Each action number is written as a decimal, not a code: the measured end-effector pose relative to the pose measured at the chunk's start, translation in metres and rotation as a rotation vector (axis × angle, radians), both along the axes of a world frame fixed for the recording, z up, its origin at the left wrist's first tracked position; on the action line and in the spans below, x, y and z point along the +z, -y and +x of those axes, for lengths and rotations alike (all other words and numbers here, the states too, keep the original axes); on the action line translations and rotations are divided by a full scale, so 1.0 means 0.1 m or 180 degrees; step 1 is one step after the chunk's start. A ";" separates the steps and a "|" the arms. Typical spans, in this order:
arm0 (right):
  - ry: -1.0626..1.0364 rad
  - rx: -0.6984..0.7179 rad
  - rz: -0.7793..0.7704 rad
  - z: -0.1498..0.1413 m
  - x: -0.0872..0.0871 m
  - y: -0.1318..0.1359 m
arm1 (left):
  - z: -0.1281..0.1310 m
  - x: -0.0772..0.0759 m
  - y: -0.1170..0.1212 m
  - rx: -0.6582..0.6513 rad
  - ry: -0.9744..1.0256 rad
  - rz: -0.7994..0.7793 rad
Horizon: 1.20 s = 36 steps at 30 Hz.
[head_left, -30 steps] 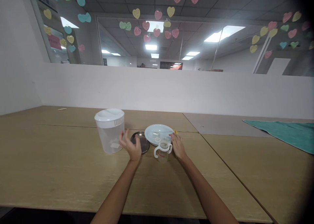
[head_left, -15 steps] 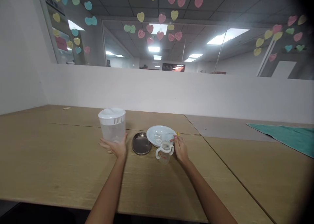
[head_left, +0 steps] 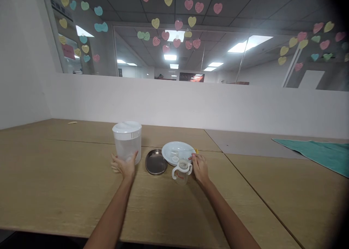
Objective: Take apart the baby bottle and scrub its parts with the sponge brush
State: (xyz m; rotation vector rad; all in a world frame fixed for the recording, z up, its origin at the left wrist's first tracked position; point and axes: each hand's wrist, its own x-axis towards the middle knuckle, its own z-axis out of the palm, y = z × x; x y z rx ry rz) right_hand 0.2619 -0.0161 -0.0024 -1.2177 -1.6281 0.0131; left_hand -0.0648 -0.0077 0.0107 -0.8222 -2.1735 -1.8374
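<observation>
A translucent plastic container with a white lid [head_left: 127, 130] stands upright on the left. My left hand [head_left: 124, 166] is closed around its lower near side, thumb on the front and fingers toward the left. My right hand [head_left: 200, 167] has its thumb and fingers pinched at the right rim of a white dish [head_left: 169, 148]. In the dish lie a small clear piece, a white ring and a thin stick with a yellow end [head_left: 196, 151]. Just left of that hand stands a clear baby bottle with two white handles [head_left: 181, 175], uncapped.
Between the container and the dish lies a round dark metal tray [head_left: 156, 163]. A green cloth [head_left: 316, 152] is spread on the right side of the wooden table [head_left: 163, 212]. A small pale piece [head_left: 72, 122] lies far left, before the white wall.
The container has come down and slightly right onto the table. My left hand has shifted from beneath it to its near side. My right hand stays at the dish.
</observation>
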 end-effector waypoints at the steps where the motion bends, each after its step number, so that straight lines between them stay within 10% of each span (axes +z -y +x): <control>1: 0.0020 0.0003 0.0014 0.00 0.00 0.00 | -0.01 0.00 0.01 -0.0054 -0.0038 -0.0042; 18: 0.0301 0.0207 0.0160 -0.06 0.05 0.12 | -0.05 -0.04 0.01 -0.0865 -0.0103 0.0368; 36: 0.0900 0.0087 0.0298 -0.12 0.10 0.19 | 0.04 0.06 0.14 -0.0746 -0.0840 0.0207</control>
